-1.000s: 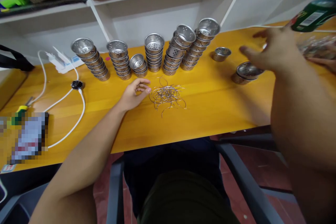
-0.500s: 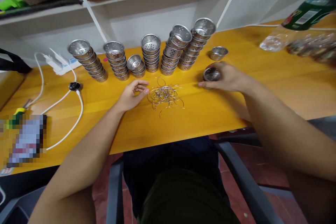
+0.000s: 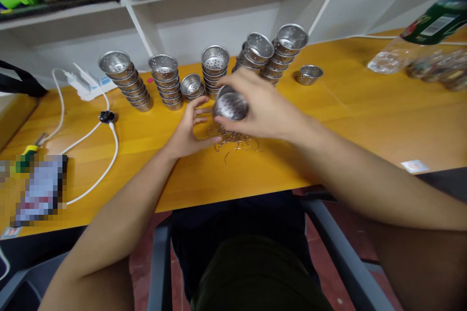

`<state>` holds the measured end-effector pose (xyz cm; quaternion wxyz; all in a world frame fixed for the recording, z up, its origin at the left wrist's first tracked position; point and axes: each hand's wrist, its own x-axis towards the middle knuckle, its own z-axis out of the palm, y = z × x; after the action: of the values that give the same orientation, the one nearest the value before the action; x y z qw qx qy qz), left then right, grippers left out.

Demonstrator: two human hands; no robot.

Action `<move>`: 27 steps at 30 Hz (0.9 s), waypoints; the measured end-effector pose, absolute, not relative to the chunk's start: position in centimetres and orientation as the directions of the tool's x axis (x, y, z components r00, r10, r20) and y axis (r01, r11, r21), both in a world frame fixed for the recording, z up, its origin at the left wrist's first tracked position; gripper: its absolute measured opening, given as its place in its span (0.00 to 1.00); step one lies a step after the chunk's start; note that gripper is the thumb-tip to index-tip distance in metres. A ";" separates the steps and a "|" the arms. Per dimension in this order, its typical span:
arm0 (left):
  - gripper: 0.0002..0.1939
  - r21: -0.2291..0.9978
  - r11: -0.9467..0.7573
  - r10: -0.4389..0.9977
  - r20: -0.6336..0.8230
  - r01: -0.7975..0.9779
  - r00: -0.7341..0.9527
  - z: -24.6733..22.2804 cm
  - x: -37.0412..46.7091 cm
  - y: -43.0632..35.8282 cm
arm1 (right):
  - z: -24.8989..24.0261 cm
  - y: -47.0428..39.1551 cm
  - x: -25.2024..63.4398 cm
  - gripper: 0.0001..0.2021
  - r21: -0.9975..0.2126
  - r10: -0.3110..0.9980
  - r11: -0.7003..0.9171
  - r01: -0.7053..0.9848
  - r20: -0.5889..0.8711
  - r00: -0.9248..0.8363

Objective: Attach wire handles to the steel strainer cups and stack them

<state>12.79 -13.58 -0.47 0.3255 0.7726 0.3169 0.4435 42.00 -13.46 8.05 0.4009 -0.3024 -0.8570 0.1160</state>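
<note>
Right hand (image 3: 255, 104) brought a cup (image 3: 231, 104) toward left hand (image 3: 188, 132).

The orange-brown counter (image 3: 383, 121) bears stacks of perforated metal cups (image 3: 164, 82), one lone cup (image 3: 309, 75), tangled wires (image 3: 237, 144), a power strip (image 3: 98, 90) and a clear bottle (image 3: 389, 56).

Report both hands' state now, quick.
Left hand: open, fingers curved, holding nothing visible.
Right hand: closed around a perforated metal cup; whether more are nested beneath, I cannot tell.
</note>
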 end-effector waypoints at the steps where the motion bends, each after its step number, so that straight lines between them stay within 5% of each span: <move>1: 0.65 0.756 -0.615 0.768 0.510 0.223 0.389 -0.3 13.2 -13.9 | 7.5 -13.9 40.4 0.36 -0.444 0.593 0.805 0.393 0.612 -0.523; 3: 0.67 0.709 -0.651 0.753 0.560 0.269 0.345 -0.1 13.6 -14.2 | 6.2 -14.4 37.8 0.39 -0.470 0.596 0.802 0.368 0.602 -0.531; 7: 0.50 0.671 -0.688 0.725 0.613 0.278 0.314 0.2 13.4 -14.2 | 4.0 -13.9 36.3 0.50 -0.512 0.582 0.809 0.288 0.633 -0.510; 13: 0.41 0.660 -0.705 0.704 0.611 0.258 0.361 1.1 13.2 -14.2 | 4.4 -12.1 39.9 0.13 -0.435 0.398 0.890 0.134 0.602 -0.692; 23: 0.36 0.629 -0.684 0.729 0.577 0.368 0.369 1.3 13.4 -14.3 | 4.2 -13.3 40.3 0.10 -0.435 0.485 0.870 0.233 0.670 -0.562; 27: 0.41 0.639 -0.661 0.750 0.562 0.393 0.347 1.1 13.8 -14.4 | 3.4 -13.7 39.1 0.11 -0.565 0.628 0.776 0.280 0.655 -0.420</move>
<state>13.76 -14.39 1.15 0.2011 0.7958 0.3592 0.4442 39.10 -13.66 3.38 0.4620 -0.2764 -0.8214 0.1883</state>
